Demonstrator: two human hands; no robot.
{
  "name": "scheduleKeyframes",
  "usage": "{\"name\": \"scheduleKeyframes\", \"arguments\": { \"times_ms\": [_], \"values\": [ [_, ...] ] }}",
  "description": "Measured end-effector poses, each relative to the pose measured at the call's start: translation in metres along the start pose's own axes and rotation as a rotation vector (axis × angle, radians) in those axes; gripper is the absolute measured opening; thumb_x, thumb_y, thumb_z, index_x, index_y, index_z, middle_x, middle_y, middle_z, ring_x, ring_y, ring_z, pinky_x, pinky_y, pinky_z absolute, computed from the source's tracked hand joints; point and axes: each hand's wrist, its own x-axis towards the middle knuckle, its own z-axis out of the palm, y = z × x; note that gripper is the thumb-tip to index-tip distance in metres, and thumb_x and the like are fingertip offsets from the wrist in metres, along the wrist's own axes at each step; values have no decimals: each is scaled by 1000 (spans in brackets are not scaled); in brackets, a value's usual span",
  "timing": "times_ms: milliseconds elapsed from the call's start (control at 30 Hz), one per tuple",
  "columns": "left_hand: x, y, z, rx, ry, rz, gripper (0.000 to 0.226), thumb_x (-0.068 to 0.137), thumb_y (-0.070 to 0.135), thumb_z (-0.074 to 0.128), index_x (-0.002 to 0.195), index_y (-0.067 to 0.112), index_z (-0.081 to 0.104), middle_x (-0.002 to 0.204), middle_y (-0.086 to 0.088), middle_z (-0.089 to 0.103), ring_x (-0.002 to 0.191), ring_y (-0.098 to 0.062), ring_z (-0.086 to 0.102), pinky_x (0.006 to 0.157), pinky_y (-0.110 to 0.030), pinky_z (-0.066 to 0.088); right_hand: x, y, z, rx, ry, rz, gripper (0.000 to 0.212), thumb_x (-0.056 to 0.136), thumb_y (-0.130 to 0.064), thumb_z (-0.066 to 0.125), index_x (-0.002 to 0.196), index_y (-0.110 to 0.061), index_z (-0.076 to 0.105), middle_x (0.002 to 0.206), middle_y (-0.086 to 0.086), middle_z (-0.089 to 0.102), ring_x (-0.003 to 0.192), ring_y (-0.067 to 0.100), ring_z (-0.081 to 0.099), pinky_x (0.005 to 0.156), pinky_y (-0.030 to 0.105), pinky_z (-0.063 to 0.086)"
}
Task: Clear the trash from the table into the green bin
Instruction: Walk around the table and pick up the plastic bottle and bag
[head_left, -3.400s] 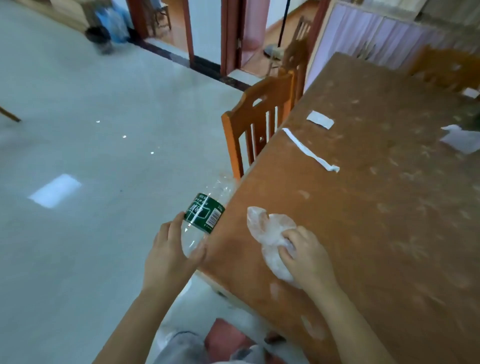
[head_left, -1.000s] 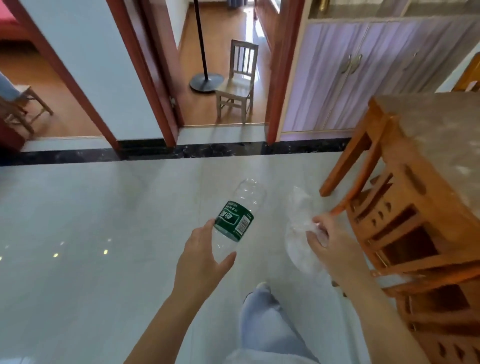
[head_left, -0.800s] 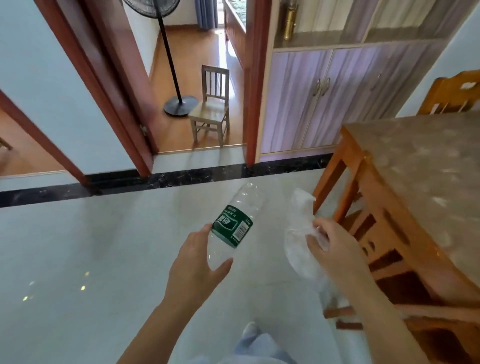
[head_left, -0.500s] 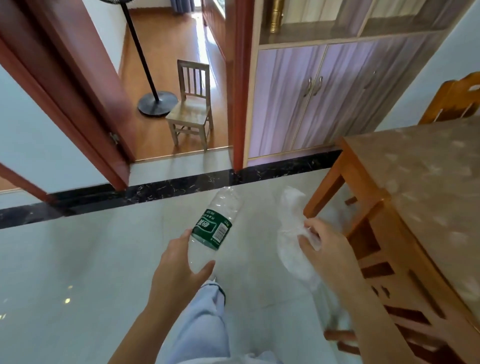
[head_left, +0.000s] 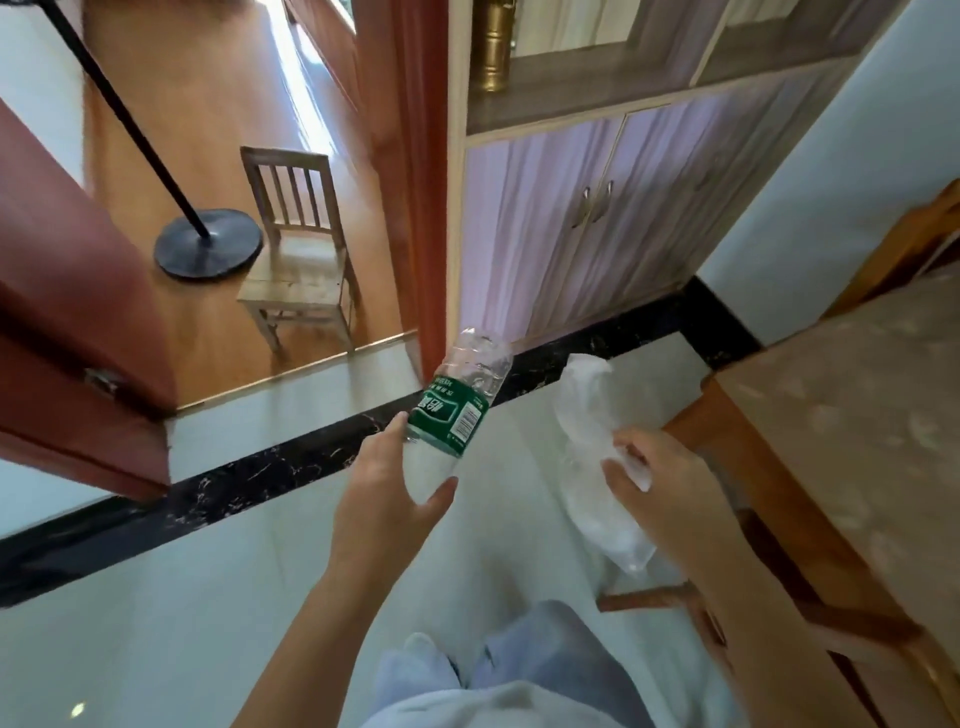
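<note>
My left hand (head_left: 387, 493) grips an empty clear plastic bottle (head_left: 457, 395) with a green label, tilted up and to the right over the pale floor. My right hand (head_left: 660, 483) is closed on a crumpled clear plastic bag (head_left: 587, 410), which hangs down past my fingers. Both hands are held in front of me, a short way apart. The table (head_left: 857, 415) with its mottled brown top runs along my right side. No green bin is in view.
A lilac cabinet (head_left: 597, 208) stands ahead against the wall. To its left an open doorway with red-brown frames (head_left: 410, 171) leads to a wooden floor holding a small wooden chair (head_left: 296, 249) and a fan's black base (head_left: 208, 241). A black marble strip (head_left: 260, 467) crosses the floor.
I have turned away from the table and walked toward the doorway and cabinet, carrying the bottle and bag. The cabinet and threshold now appear closer; my grips are unchanged.
</note>
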Motion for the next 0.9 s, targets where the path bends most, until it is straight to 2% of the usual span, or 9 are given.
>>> {"name": "scheduleKeyframes", "arguments": {
  "times_ms": [133, 233, 500, 600, 667, 700, 800, 900],
  "values": [
    [79, 26, 29, -13, -69, 54, 78, 69, 29, 76, 135, 12, 38, 118, -9, 55, 105, -25, 55, 85, -35, 47, 64, 28, -7, 9, 24, 95, 23, 85, -19, 58, 107, -10, 58, 107, 6, 63, 88, 10, 50, 80, 23, 39],
    [144, 56, 51, 16, -102, 112, 77, 71, 31, 74, 135, 13, 36, 121, -10, 53, 103, -25, 56, 80, -34, 48, 119, 54, -21, 14, 101, 151, 22, 84, -16, 60, 104, -7, 60, 100, 12, 66, 77, 12, 49, 74, 24, 38],
    [301, 163, 108, -58, -223, 238, 75, 72, 29, 73, 135, 19, 33, 120, -5, 47, 103, -21, 50, 83, -39, 49, 245, 115, -96, -21, 240, 185, 17, 77, -9, 67, 93, -6, 65, 85, 13, 69, 59, 21, 55, 57, 28, 43],
    [343, 195, 133, -87, -280, 275, 74, 72, 30, 73, 134, 21, 34, 116, -1, 48, 101, -17, 49, 78, -30, 45, 283, 138, -114, -68, 275, 259, 18, 77, -11, 67, 95, -8, 64, 88, 14, 69, 63, 26, 60, 56, 25, 44],
    [370, 211, 151, -106, -346, 320, 71, 71, 32, 73, 131, 25, 36, 111, 7, 45, 96, -11, 49, 70, -21, 40, 305, 151, -120, -73, 278, 287, 19, 78, -13, 66, 97, -9, 64, 92, 12, 69, 65, 18, 58, 58, 15, 40],
    [387, 218, 161, -112, -379, 332, 69, 71, 33, 73, 130, 26, 37, 110, 8, 44, 95, -10, 49, 69, -21, 39, 317, 158, -123, -69, 287, 310, 20, 79, -14, 66, 98, -9, 63, 94, 11, 68, 67, 17, 58, 59, 14, 38],
    [440, 244, 192, -122, -465, 385, 61, 72, 34, 72, 124, 27, 42, 109, 6, 48, 97, -14, 52, 74, -30, 44, 352, 177, -133, -56, 329, 417, 22, 81, -15, 64, 103, -9, 62, 101, 11, 67, 78, 22, 63, 64, 19, 39],
    [494, 281, 221, -120, -534, 498, 59, 70, 35, 71, 122, 25, 44, 108, 1, 52, 99, -23, 55, 77, -42, 51, 384, 199, -147, -68, 393, 513, 23, 82, -17, 62, 104, -11, 62, 103, 11, 66, 81, 23, 62, 60, 11, 34]
  ]
}}
